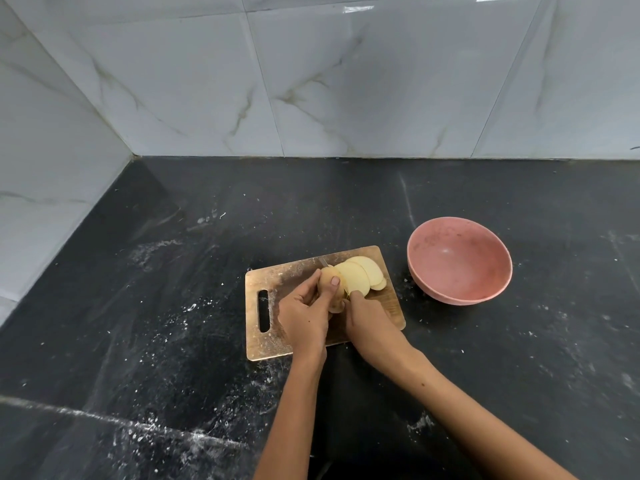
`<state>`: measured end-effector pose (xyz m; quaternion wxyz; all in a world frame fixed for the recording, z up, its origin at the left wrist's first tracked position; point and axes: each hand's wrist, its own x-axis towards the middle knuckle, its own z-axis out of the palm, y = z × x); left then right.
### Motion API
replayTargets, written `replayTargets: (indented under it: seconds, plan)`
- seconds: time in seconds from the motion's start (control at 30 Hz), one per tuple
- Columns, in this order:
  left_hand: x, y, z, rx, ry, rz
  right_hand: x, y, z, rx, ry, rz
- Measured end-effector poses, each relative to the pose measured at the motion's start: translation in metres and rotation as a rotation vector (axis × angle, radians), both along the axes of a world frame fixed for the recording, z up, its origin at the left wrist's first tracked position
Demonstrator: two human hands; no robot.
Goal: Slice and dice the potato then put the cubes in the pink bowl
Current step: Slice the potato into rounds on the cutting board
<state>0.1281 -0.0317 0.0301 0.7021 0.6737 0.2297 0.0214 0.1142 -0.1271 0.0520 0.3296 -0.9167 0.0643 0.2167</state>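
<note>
A small wooden cutting board (270, 277) with a slot handle lies on the black counter. My left hand (304, 313) grips the uncut end of the potato (329, 277) on the board. Three pale slices (360, 277) lean fanned out to its right. My right hand (367, 323) holds a knife whose blade tip (323, 262) shows just beyond the potato; the handle is hidden in my fist. The pink bowl (459, 259) stands to the right of the board with nothing in it.
The black stone counter (156, 306) is dusted with white specks. White marble-look tiled walls (311, 81) close it off at the back and on the left, meeting in a corner at the far left.
</note>
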Motion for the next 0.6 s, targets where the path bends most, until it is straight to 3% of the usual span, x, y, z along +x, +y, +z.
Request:
replayTargets:
  seconds: [0.13,0.37,0.6]
  plan:
    - [-0.001,-0.003,0.000,0.114,-0.074,-0.006,-0.010,-0.003,0.003,0.049,-0.017,-0.028]
    - [-0.002,-0.005,0.001,0.236,-0.111,-0.038,-0.026,-0.003,0.005,-0.058,-0.078,-0.014]
    - [0.005,-0.001,0.000,0.151,-0.081,0.014,-0.025,0.001,0.005,-0.043,0.003,0.022]
